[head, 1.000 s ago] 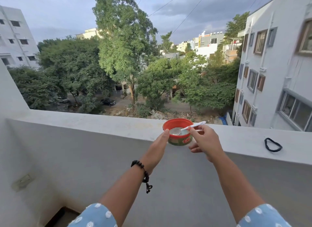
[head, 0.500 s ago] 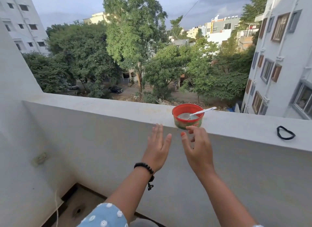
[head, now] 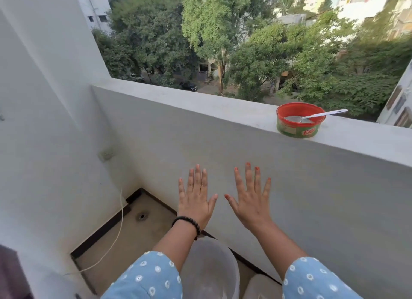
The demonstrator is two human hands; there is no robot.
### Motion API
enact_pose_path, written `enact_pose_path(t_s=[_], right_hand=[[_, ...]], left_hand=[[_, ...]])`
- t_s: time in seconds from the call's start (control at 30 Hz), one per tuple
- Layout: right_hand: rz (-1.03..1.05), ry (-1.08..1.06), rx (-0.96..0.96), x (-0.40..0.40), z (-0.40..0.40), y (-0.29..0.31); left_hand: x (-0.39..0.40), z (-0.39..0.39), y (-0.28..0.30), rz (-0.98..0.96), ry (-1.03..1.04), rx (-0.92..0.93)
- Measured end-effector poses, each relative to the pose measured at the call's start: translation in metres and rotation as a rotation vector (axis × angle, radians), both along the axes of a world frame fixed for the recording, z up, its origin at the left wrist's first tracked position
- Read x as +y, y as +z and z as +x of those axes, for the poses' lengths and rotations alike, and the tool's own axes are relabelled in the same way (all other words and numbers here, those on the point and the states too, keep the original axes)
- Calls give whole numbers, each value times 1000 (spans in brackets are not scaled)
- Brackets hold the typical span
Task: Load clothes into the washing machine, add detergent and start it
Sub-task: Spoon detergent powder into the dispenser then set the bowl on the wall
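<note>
Upper-floor home balcony: white parapet [head: 200, 107], floor drain [head: 142, 216], perhaps a bucket [head: 209, 274] below.

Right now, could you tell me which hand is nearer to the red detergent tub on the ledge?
Right. The right hand is below-left of the detergent tub; the left hand is farther left.

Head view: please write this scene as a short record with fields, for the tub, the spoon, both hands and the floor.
place: balcony with a white parapet wall
tub: green, red-rimmed tub stands open on the parapet top
spoon: white-handled spoon lies in the tub, handle over the rim to the right
left hand: left hand is spread flat, holds nothing, black bead bracelet at the wrist
right hand: right hand is spread flat, holds nothing
floor: drain, white cord, translucent bucket
</note>
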State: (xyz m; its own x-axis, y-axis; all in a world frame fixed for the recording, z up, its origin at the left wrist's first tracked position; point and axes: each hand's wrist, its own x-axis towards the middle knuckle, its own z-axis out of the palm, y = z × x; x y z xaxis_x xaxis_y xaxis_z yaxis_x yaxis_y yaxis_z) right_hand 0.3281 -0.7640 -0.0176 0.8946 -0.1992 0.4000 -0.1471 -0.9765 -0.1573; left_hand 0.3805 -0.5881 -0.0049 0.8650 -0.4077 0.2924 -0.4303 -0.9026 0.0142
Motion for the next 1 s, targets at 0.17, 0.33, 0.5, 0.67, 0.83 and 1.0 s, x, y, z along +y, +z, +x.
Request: enact_pose_path(t_s=[0.17, 0.33, 0.5, 0.67, 0.83, 1.0], right_hand=[[-51, 72, 79, 32, 7, -8], [-57, 144, 81, 72, 14, -6], [-57, 224, 91, 120, 19, -3], [-62, 299, 111, 170, 19, -4], [-47, 376, 123, 232, 17, -2], [-34, 490, 112, 302, 9, 2]], left_hand=[[49, -9, -22, 43, 113, -58], [85, -18, -30, 7, 172, -146], [125, -27, -31, -26, 234, -210], [172, -40, -33, -43, 286, -237], [231, -53, -32, -9, 378, -190], [296, -73, -29, 18, 472, -158]])
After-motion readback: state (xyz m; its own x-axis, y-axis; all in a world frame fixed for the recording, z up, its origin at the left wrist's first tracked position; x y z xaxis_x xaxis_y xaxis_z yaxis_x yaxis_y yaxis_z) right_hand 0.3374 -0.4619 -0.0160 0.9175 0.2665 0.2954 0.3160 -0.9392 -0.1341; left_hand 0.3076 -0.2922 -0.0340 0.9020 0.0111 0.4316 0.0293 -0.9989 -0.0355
